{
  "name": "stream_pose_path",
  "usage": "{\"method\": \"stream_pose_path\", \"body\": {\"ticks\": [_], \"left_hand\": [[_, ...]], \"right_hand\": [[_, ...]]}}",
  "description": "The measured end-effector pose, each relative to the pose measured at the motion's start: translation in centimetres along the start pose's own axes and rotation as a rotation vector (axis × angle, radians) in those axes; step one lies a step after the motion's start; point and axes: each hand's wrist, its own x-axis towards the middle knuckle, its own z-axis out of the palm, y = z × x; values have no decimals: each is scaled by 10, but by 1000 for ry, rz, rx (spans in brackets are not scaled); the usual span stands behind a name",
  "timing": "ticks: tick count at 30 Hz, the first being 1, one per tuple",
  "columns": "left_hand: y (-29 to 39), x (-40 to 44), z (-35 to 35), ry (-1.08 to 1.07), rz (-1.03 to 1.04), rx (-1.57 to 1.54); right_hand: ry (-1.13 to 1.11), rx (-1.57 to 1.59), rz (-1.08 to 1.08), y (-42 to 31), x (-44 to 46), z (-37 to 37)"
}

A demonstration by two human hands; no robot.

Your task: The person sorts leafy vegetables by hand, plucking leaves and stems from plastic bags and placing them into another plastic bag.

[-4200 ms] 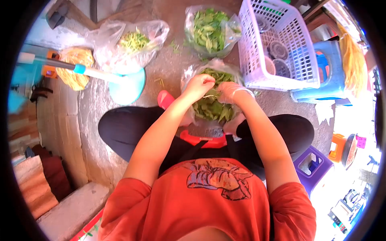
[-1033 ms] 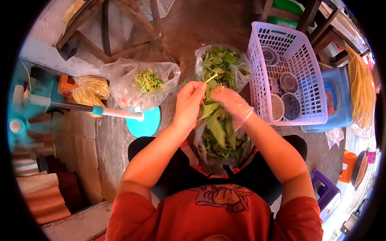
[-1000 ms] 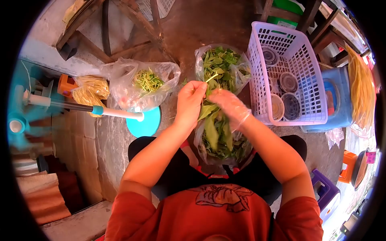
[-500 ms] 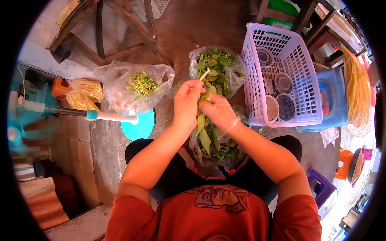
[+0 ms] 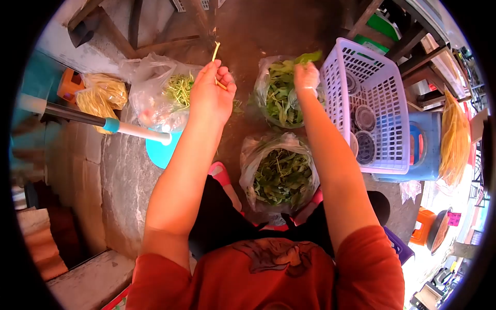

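Pinched between the fingers of my left hand point(image 5: 213, 95) are pale green stems point(image 5: 216, 51), raised beside the plastic bag point(image 5: 150, 95) that holds cut stems point(image 5: 179, 90). My right hand point(image 5: 307, 77), in a thin clear glove, is closed at the right side of the far bag of leaves point(image 5: 279, 95). Green leaves point(image 5: 311, 57) stick out past its fingers, whose tips are partly hidden. A second bag of darker leaves point(image 5: 281, 175) stands nearer, between my feet.
On the right stands a lilac plastic basket point(image 5: 338, 103) with round clear containers point(image 5: 365, 118), beside a blue container point(image 5: 426, 134). To the left are a fan pole point(image 5: 139, 132) over a turquoise base point(image 5: 161, 151) and bundled yellow bags point(image 5: 101, 95). Wooden legs point(image 5: 199, 20) rise at the back.
My hands, together over the leaf bags before, have moved apart. The left went left and up with stems; the right went up and right to the far bag. The near bag is now uncovered.
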Motion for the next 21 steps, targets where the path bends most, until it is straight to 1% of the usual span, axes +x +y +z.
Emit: {"method": "stream_pose_path", "body": {"ticks": [1, 3, 4, 5, 7, 9, 10, 12, 14, 15, 17, 18, 19, 20, 21], "left_hand": [[5, 8, -6, 10, 17, 2], [15, 25, -21, 124, 11, -13], [21, 34, -28, 181, 10, -26], [25, 43, -36, 239, 25, -27], [32, 66, -63, 322, 17, -10], [38, 93, -92, 401, -24, 30], [40, 103, -107, 427, -22, 51], [45, 121, -134, 475, -18, 92], [50, 140, -157, 525, 11, 188], [54, 150, -171, 553, 25, 240], [68, 198, -218, 371, -27, 277], [67, 205, -237, 288, -61, 300], [64, 180, -218, 345, -37, 309], [69, 143, -169, 403, -10, 320], [70, 120, -143, 456, 22, 328]], "right_hand": [[-123, -246, -4, 15, 5, 16], [-484, -449, 26, 59, 35, 51], [-665, -553, 35, 57, 38, 57], [-721, -571, -10, 55, 46, 59], [-840, -570, -65, 27, 61, 35], [-881, -542, -119, -7, 66, 6], [-867, -515, -152, -25, 61, -9], [-875, -460, -108, -62, 47, -37], [-918, -400, 44, -90, 31, -54], [-872, -355, -21, -84, 32, -55], [-830, -343, -147, -83, 31, -60], [-816, -333, -200, -76, 27, -61], [-711, -242, -293, -64, 20, -62], [-725, -124, -237, -74, -3, -74], [-762, -137, -220, -76, -20, -83]]}}
